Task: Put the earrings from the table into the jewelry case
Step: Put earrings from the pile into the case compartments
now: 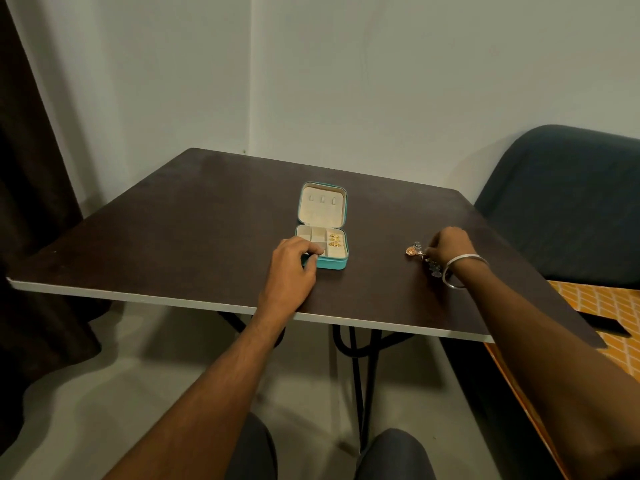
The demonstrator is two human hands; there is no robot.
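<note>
Case: the teal jewelry case lies open near the middle of the dark bench, lid flat behind the tray, cream lining up.
Done so far: two gold earrings already sit in the tray's far right compartment; the other compartments I can see look bare.
Left grip: my left hand rests on the case's near left corner, fingers curled down over the rim and pressed against it, steadying it rather than carrying anything.
Right grip: my right hand is down on the bench well to the right of the case, fingers bunched together over the loose earrings; whether they already pinch one I cannot tell, the fingertips hide it.
On the bench: a small coppery round earring shows just left of my fingers, and pale bluish pieces lie beside my wrist near the silver bangle.
Left to do: by my reckoning most of the job; this cluster has to travel across to the case, piece by piece.
</note>
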